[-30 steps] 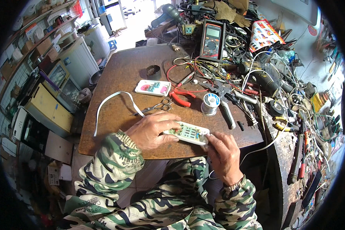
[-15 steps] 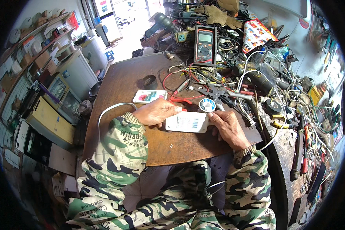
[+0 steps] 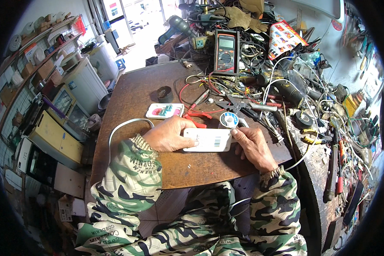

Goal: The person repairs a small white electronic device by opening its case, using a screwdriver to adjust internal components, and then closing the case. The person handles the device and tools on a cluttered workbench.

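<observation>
My left hand (image 3: 168, 135) grips the left end of a white oblong plastic housing (image 3: 207, 140), its labelled back with a barcode facing up. My right hand (image 3: 254, 147) holds the right end, thumb on the corner. Just behind the housing are a solder spool (image 3: 228, 120) and red-handled pliers (image 3: 198, 115). A white cover with pink and teal parts (image 3: 164, 110) lies beyond my left hand, near a small dark round container (image 3: 163, 93). A white flat cable (image 3: 130, 120) loops out from behind my left hand.
A multimeter (image 3: 226, 51) stands at the back of the wooden table (image 3: 128, 89). Tangled cables, tools and a dark cylindrical object (image 3: 290, 91) crowd the right. A grimy side bench (image 3: 311, 162) runs along the right edge; shelves and appliances (image 3: 55, 123) line the left.
The housing has been turned from its exposed green circuit board to the labelled back. My left thumb has come down lower on it. The view has shifted, moving the tabletop in the picture.
</observation>
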A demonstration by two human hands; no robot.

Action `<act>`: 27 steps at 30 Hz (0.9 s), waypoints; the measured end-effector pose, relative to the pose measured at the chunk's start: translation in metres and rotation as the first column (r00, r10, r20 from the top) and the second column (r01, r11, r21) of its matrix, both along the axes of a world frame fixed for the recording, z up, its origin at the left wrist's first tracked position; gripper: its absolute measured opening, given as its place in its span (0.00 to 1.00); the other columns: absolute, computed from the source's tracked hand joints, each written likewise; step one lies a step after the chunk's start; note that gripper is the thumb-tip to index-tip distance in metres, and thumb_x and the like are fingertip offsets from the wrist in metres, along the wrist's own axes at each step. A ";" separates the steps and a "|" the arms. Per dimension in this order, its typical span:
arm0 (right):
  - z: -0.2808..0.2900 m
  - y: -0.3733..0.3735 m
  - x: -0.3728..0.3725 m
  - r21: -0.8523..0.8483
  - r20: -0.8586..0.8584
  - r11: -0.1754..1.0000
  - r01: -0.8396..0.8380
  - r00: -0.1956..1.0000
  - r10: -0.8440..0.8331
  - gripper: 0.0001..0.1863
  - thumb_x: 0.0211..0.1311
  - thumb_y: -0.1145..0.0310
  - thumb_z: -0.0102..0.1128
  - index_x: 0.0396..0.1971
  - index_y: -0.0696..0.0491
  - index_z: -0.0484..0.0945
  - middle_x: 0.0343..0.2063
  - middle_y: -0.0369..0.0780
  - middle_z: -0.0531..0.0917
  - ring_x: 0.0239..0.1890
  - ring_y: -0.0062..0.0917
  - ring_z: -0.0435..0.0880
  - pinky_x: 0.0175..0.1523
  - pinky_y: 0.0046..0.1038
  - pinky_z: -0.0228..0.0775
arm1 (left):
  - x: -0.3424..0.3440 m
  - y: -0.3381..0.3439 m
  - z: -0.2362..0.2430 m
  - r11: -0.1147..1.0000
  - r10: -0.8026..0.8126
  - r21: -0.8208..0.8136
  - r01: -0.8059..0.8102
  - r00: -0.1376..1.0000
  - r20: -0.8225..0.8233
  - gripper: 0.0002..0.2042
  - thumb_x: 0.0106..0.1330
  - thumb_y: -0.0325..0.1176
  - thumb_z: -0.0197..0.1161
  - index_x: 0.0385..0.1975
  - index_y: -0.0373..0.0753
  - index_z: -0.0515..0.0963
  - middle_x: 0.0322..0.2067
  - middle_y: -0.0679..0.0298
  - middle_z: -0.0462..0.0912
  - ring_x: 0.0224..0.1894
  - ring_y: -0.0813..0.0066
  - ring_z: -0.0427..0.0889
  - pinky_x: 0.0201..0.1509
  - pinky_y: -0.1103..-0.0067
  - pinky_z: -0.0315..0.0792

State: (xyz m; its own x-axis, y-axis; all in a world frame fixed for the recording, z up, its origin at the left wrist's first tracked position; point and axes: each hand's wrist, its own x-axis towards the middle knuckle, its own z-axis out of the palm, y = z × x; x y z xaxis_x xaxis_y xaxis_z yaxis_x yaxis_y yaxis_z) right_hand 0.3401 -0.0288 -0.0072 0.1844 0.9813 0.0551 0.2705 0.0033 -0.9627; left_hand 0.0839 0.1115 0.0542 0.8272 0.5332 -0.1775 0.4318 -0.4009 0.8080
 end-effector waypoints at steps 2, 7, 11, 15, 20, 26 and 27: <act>0.001 -0.001 -0.002 -0.001 -0.010 1.000 -0.002 1.000 0.002 0.24 0.82 0.53 0.58 0.40 0.62 0.87 0.21 0.34 0.82 0.21 0.15 0.80 0.23 0.23 0.72 | -0.003 -0.003 -0.003 0.997 -0.011 0.080 0.009 0.999 0.034 0.15 0.69 0.31 0.74 0.49 0.27 0.84 0.38 0.64 0.89 0.41 0.81 0.84 0.48 0.78 0.80; 0.000 -0.003 -0.003 0.036 0.002 0.999 0.016 1.000 -0.016 0.24 0.82 0.53 0.58 0.39 0.61 0.87 0.21 0.34 0.81 0.22 0.15 0.80 0.24 0.23 0.72 | -0.002 -0.004 -0.003 0.999 -0.033 0.000 0.033 0.999 0.031 0.17 0.69 0.28 0.68 0.55 0.27 0.81 0.44 0.62 0.88 0.46 0.79 0.84 0.53 0.77 0.80; -0.002 -0.005 -0.003 0.035 -0.008 0.999 0.017 1.000 -0.017 0.23 0.82 0.54 0.59 0.39 0.61 0.87 0.21 0.34 0.82 0.22 0.15 0.80 0.24 0.23 0.72 | -0.006 -0.006 0.003 0.997 -0.081 -0.001 0.081 0.997 0.011 0.20 0.68 0.26 0.63 0.59 0.27 0.78 0.49 0.59 0.86 0.49 0.77 0.84 0.54 0.77 0.80; -0.002 -0.006 -0.003 0.052 -0.030 0.998 0.019 0.999 -0.018 0.22 0.81 0.55 0.60 0.38 0.61 0.87 0.21 0.33 0.82 0.22 0.15 0.79 0.24 0.23 0.71 | -0.006 -0.011 0.008 0.997 -0.080 0.019 0.080 0.997 0.008 0.20 0.68 0.26 0.64 0.60 0.27 0.78 0.49 0.59 0.86 0.49 0.74 0.84 0.56 0.74 0.80; -0.002 -0.009 0.000 0.058 -0.045 0.998 -0.007 0.999 0.009 0.20 0.81 0.57 0.61 0.41 0.61 0.87 0.21 0.32 0.81 0.23 0.14 0.78 0.26 0.22 0.71 | -0.008 -0.013 0.001 0.970 -0.107 0.221 0.097 0.994 0.033 0.19 0.67 0.26 0.64 0.58 0.28 0.79 0.47 0.57 0.88 0.50 0.71 0.85 0.57 0.71 0.79; -0.008 -0.015 0.000 0.157 -0.138 0.974 -0.164 0.973 0.187 0.16 0.69 0.66 0.74 0.48 0.63 0.88 0.34 0.37 0.90 0.37 0.18 0.85 0.45 0.26 0.79 | -0.033 -0.033 -0.024 0.741 -0.127 0.671 -0.001 0.982 0.143 0.17 0.61 0.18 0.66 0.50 0.34 0.85 0.45 0.51 0.88 0.49 0.50 0.87 0.56 0.65 0.81; -0.008 -0.015 0.002 0.068 -0.208 0.977 -0.202 0.955 0.212 0.19 0.63 0.70 0.79 0.50 0.63 0.87 0.42 0.41 0.91 0.45 0.21 0.87 0.54 0.28 0.80 | -0.037 -0.035 -0.031 0.681 -0.159 0.732 -0.010 0.974 0.161 0.18 0.59 0.18 0.66 0.50 0.34 0.85 0.45 0.51 0.88 0.49 0.50 0.87 0.56 0.64 0.82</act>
State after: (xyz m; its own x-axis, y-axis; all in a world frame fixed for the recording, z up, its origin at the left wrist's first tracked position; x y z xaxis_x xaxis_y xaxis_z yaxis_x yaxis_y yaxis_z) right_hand 0.3420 -0.0441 -0.0147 -0.0099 0.9965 0.0827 0.0484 0.0831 -0.9954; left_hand 0.0470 0.0760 0.0228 0.8405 0.3586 0.4062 0.2422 -0.9192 0.3105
